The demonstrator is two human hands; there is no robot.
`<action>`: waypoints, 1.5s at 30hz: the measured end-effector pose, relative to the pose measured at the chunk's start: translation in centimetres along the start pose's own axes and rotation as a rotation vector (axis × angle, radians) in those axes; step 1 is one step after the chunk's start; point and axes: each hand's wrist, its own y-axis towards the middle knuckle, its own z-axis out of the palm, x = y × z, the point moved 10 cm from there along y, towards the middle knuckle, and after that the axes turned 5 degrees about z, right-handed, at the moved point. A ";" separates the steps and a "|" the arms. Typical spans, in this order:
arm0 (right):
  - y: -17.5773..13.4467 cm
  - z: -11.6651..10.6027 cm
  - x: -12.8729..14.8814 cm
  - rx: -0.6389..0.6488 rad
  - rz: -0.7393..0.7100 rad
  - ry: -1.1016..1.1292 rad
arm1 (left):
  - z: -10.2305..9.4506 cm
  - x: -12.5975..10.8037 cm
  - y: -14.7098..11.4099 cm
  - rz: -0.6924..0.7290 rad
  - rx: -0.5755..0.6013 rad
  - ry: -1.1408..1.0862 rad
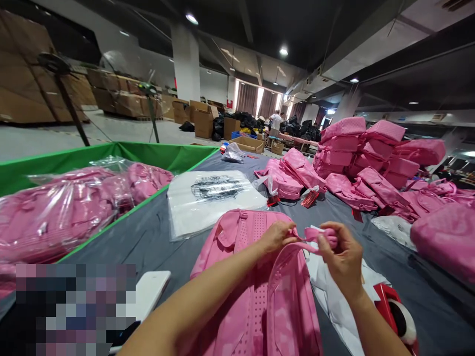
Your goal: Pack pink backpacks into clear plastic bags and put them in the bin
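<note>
Right hand [343, 259] pinches a folded bundle of pink strap [329, 238] between thumb and fingers, while the left hand [277, 237] has its fingers closed around the webbing [302, 239] close by. Below them, a pink backpack [258, 269] lies in front of the person on the dark cloth-covered tabletop [143, 252], its dotted panel facing up and a shoulder strap [276, 291] looping over it. White sheets [330, 294] lie partly under the backpack's right side, with a red tape dispenser [386, 294] just beside the right forearm. Beyond the backpack rests a clear-and-white plastic bag [208, 198] with black print. More pink bags [341, 143] are piled at the far right; plastic-wrapped pink ones [70, 207] fill a green-sided bin [126, 151] at left. Farther back, a person in a white top [275, 122] stands near cardboard boxes [204, 123].
</note>
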 end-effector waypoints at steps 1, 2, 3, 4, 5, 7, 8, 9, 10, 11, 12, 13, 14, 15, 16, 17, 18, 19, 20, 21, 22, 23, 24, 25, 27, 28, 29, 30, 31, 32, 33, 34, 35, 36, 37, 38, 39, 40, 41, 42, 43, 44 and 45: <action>0.6 -0.7 -0.8 -0.001 0.070 0.001 | -0.8 -1.4 0.0 0.032 -0.031 -0.005; 1.1 -1.2 -1.3 0.013 0.110 -0.007 | -1.5 -3.2 0.2 0.095 -0.050 -0.017; 1.4 -1.4 -1.4 0.046 0.129 -0.019 | -1.9 -5.1 0.3 0.180 -0.052 -0.040; 1.7 -1.4 -1.2 0.090 0.134 -0.023 | -2.1 -7.0 0.5 0.259 -0.042 -0.076; 1.9 -1.2 -1.0 0.151 0.143 -0.016 | -2.1 -8.4 0.7 0.318 -0.024 -0.116; 1.9 -0.5 -0.7 0.302 0.180 0.029 | -2.2 -9.8 1.3 0.338 -0.001 -0.149; 1.7 -0.2 -0.6 0.372 0.202 0.053 | -2.4 -9.9 1.6 0.315 -0.008 -0.115; 1.6 -0.2 -0.7 0.422 0.215 0.065 | -2.6 -9.8 1.8 0.290 -0.016 -0.052; 1.6 -0.5 -0.8 0.446 0.215 0.060 | -2.8 -9.5 1.9 0.269 -0.014 0.029; 1.7 -1.1 -1.0 0.442 0.200 0.034 | -2.9 -9.0 1.9 0.243 -0.004 0.107; 2.0 -1.9 -1.3 0.410 0.172 -0.010 | -3.1 -8.3 1.8 0.198 0.013 0.153; 2.5 -2.6 -1.5 0.369 0.139 -0.069 | -3.2 -7.4 1.4 0.125 0.036 0.129; 3.2 -3.2 -1.8 0.327 0.097 -0.135 | -3.0 -6.4 0.8 0.035 0.064 0.045; 3.9 -3.5 -1.9 0.293 0.046 -0.196 | -2.7 -5.5 0.0 -0.058 0.091 -0.073; 4.8 -3.3 -2.0 0.267 -0.009 -0.240 | -2.2 -5.0 -1.2 -0.140 0.119 -0.195; 5.8 -2.8 -2.2 0.255 -0.058 -0.259 | -1.4 -5.1 -2.5 -0.196 0.149 -0.291; 6.9 -1.8 -2.5 0.258 -0.091 -0.250 | -0.7 -5.5 -3.9 -0.243 0.175 -0.376; 7.9 -0.4 -3.1 0.272 -0.098 -0.227 | 0.1 -6.1 -5.4 -0.298 0.192 -0.465; 8.8 1.5 -4.0 0.292 -0.079 -0.213 | 1.0 -6.6 -7.1 -0.379 0.194 -0.578; 9.4 3.8 -5.2 0.331 -0.043 -0.233 | 1.9 -7.0 -8.8 -0.502 0.171 -0.731; 9.6 6.5 -6.4 0.388 -0.006 -0.285 | 2.8 -7.4 -10.6 -0.652 0.118 -0.902; 9.4 9.4 -7.6 0.458 0.021 -0.354 | 3.6 -7.7 -12.4 -0.799 0.035 -1.063; 8.7 12.4 -8.6 0.530 0.033 -0.423 | 4.1 -8.1 -14.0 -0.915 -0.068 -1.188; 7.7 15.1 -9.3 0.599 0.029 -0.478 | 4.3 -8.5 -15.3 -0.987 -0.170 -1.261; 5.6 19.6 -10.0 0.693 -0.004 -0.525 | 4.3 -9.1 -17.5 -1.051 -0.299 -1.334; 4.8 21.0 -10.2 0.707 -0.023 -0.535 | 4.5 -9.6 -18.5 -1.067 -0.279 -1.346; 4.3 21.9 -10.4 0.711 -0.041 -0.554 | 4.5 -10.0 -19.6 -1.078 -0.199 -1.315; 4.0 22.3 -10.6 0.707 -0.058 -0.572 | 4.3 -10.4 -20.6 -1.083 -0.080 -1.243; 4.0 22.3 -11.0 0.695 -0.073 -0.594 | 3.9 -10.6 -21.7 -1.079 0.048 -1.148; 4.2 22.0 -11.5 0.682 -0.080 -0.620 | 2.9 -10.4 -22.5 -1.070 0.150 -1.052; 4.5 21.5 -12.2 0.671 -0.079 -0.645 | 1.5 -9.7 -22.9 -1.053 0.213 -0.945; 4.8 20.9 -13.0 0.665 -0.065 -0.662 | -0.6 -8.3 -22.7 -1.021 0.223 -0.813; 5.0 20.3 -14.0 0.666 -0.041 -0.663 | -3.1 -6.5 -21.9 -0.979 0.189 -0.674; 4.9 19.8 -15.0 0.670 -0.010 -0.648 | -6.2 -4.3 -20.4 -0.907 0.125 -0.477; 4.8 19.4 -15.8 0.674 0.025 -0.618 | -9.6 -2.1 -18.3 -0.799 0.042 -0.220; 4.4 19.2 -16.5 0.673 0.052 -0.581 | -12.6 -0.2 -16.0 -0.696 -0.057 0.012; 4.0 19.2 -16.9 0.666 0.065 -0.548 | -14.6 1.9 -14.1 -0.640 -0.123 0.187; 3.5 19.4 -17.1 0.653 0.060 -0.526 | -15.7 4.1 -12.5 -0.625 -0.154 0.331; 3.0 19.6 -17.0 0.636 0.041 -0.511 | -15.9 6.4 -11.1 -0.633 -0.153 0.420; 2.6 19.8 -16.9 0.615 0.021 -0.498 | -15.6 8.4 -9.9 -0.634 -0.149 0.448; 2.3 20.0 -16.7 0.587 0.004 -0.478 | -14.9 9.9 -9.0 -0.628 -0.140 0.462; 2.0 20.1 -16.5 0.555 -0.007 -0.447 | -14.1 10.9 -8.3 -0.609 -0.133 0.456; 1.8 20.0 -16.3 0.518 -0.014 -0.407 | -13.3 11.3 -7.8 -0.573 -0.133 0.446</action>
